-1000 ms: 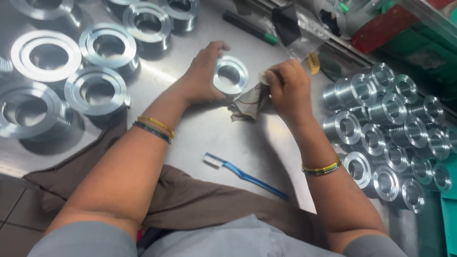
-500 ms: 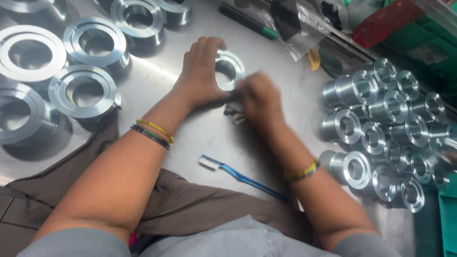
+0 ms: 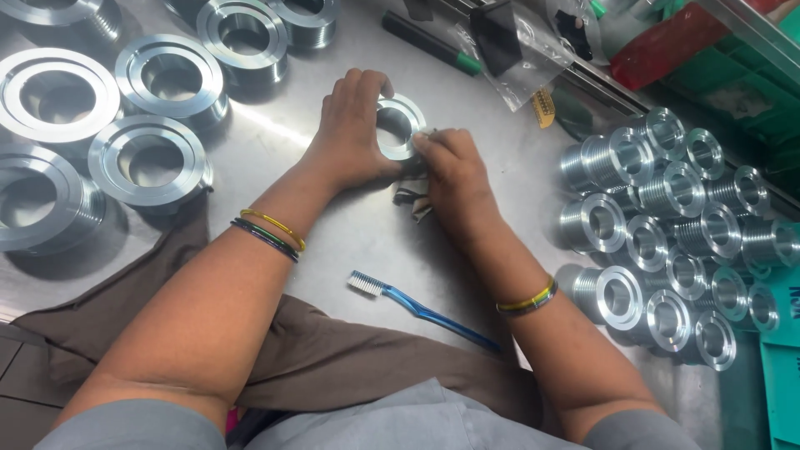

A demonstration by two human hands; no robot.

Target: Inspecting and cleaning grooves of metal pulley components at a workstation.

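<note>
My left hand (image 3: 354,125) grips a small shiny metal ring (image 3: 402,127) that rests on the steel table (image 3: 350,250). My right hand (image 3: 454,179) is closed on a dirty crumpled cloth (image 3: 414,198) and presses it against the ring's right edge. Both wrists wear thin bangles.
Large threaded metal rings (image 3: 154,158) lie at the left and top. A cluster of several small threaded metal rings (image 3: 667,242) stands at the right. A blue toothbrush (image 3: 421,310) lies near me. A brown cloth (image 3: 325,358) covers the table's front edge. A plastic bag (image 3: 521,46) and a green-tipped black marker (image 3: 429,43) lie at the back.
My right hand came down from a raised position with the cloth and now presses it against the ring. My left hand kept hold of the ring.
</note>
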